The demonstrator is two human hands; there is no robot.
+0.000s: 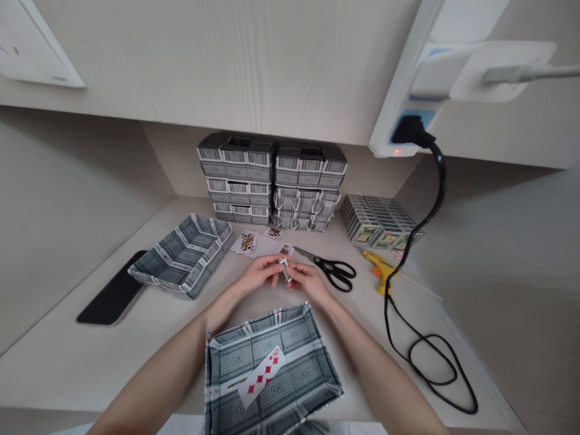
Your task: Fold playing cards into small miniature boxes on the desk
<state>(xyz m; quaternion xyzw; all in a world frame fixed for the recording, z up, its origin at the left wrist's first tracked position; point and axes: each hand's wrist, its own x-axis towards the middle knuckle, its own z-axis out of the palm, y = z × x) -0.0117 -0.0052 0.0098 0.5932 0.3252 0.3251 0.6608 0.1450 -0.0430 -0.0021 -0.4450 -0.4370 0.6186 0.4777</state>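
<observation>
Both of my hands meet over the middle of the desk, pinching a small folded playing card (285, 269) between the fingertips. My left hand (261, 273) holds its left side and my right hand (309, 281) its right side; each is closed on it. Below them, nearest me, lies an open box made of playing cards (290, 362), with a cut nine of diamonds (261, 376) inside. Loose playing cards (247, 242) lie just beyond my left hand. Black-handled scissors (338, 272) rest to the right of my right hand.
A second card box (185, 251) overlaps a black phone (113, 293) at left. Stacked card boxes (240, 187) and packed card decks (378, 220) stand at the back. A yellow glue gun (384, 270) and a looping black cord (437, 205) occupy the right. A shelf panel (226, 66) hangs overhead.
</observation>
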